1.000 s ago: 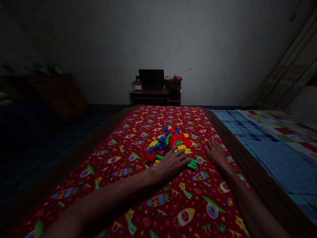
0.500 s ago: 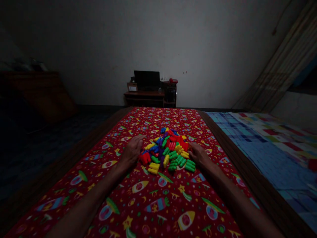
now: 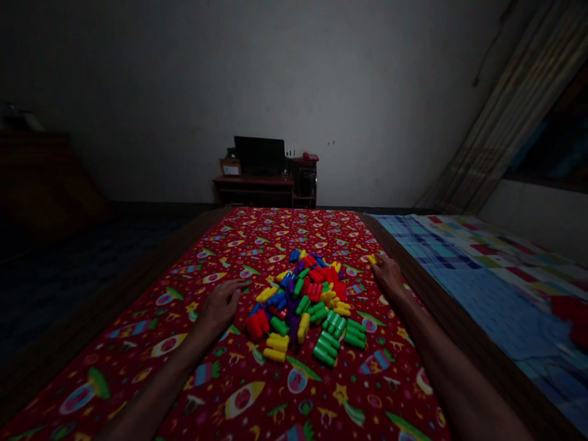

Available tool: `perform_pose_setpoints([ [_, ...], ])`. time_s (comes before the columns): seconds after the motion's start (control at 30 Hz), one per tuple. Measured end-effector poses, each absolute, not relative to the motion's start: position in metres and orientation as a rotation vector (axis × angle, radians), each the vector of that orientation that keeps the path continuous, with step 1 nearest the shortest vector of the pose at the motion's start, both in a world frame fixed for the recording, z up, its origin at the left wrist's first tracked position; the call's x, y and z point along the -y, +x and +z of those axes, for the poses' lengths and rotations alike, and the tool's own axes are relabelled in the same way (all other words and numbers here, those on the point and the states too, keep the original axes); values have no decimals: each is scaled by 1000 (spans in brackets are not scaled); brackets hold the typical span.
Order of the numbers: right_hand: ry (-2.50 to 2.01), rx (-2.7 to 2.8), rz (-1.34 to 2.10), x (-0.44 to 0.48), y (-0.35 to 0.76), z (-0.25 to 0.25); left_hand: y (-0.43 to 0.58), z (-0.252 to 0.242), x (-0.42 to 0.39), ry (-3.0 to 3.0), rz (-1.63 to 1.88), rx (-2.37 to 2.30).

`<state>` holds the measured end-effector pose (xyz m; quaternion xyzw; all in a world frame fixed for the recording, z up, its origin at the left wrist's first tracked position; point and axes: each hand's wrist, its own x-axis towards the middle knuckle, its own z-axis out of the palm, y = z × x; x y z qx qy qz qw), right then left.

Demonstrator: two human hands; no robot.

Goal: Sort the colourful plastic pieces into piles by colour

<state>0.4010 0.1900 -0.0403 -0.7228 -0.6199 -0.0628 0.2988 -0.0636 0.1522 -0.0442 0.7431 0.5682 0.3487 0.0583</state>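
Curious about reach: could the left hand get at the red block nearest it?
Probably yes: the left hand sits just beside the red block, and only patterned cloth shows between them.

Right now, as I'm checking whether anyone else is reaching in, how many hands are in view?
2: left hand, left of the colourful pile; right hand, right of it, holding a yellow piece.

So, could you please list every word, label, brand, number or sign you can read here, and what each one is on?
No text can be read.
White label on the box by the monitor: too small and blurred to read.
Colourful toy pieces: no lettering that I can make out.
Red cloth: printed rockets and stars, no words that I can make out.
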Motion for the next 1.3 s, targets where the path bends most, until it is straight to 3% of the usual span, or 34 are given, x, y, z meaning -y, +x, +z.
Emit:
perform_pose_setpoints([
  [0.17,-1707,1626,-246,-199,385,-38,-65,-44,-152,2271,1044,-1731],
  [0.4,-1268,2081,333,-185,310,-7,-64,-47,-152,2281,1072,-1740],
  [0.5,-1225,2187,428,-180,307,-1,-64,-45,-152,2283,1058,-1732],
  [1.0,-1398,2036,294,-181,343,0,-66,-46,-154,2305,1008,-1734],
  [1.3,-1855,1662,-194,-187,389,-20,-65,-44,-152,2292,1018,-1729],
])
